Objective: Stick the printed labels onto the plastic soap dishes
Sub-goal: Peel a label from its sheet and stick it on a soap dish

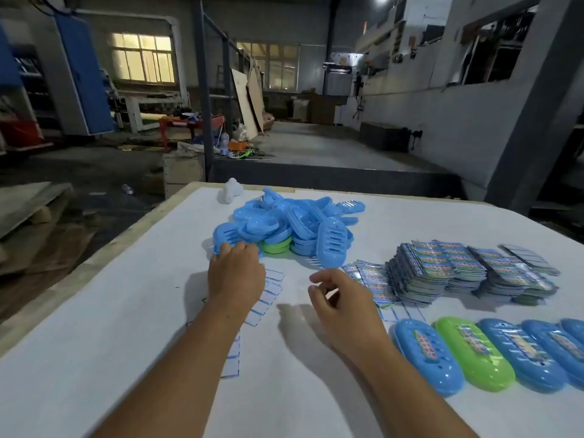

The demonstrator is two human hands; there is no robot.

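A heap of blue plastic soap dishes (284,222), with a green one (278,248) low in it, lies at the far middle of the white table (126,327). My left hand (235,273) reaches to the heap's near left edge, its fingertips on a blue slotted dish (224,237). My right hand (341,306) hovers over the table with loosely curled fingers and holds nothing. Stacks of printed labels (442,267) sit to the right. A row of labelled dishes (474,352), blue and green, lies at the near right.
Empty label backing strips (268,292) lie under and behind my left forearm. A small white object (230,189) stands at the table's far edge. Beyond the table is a dim workshop floor with a raised platform, boards and machinery.
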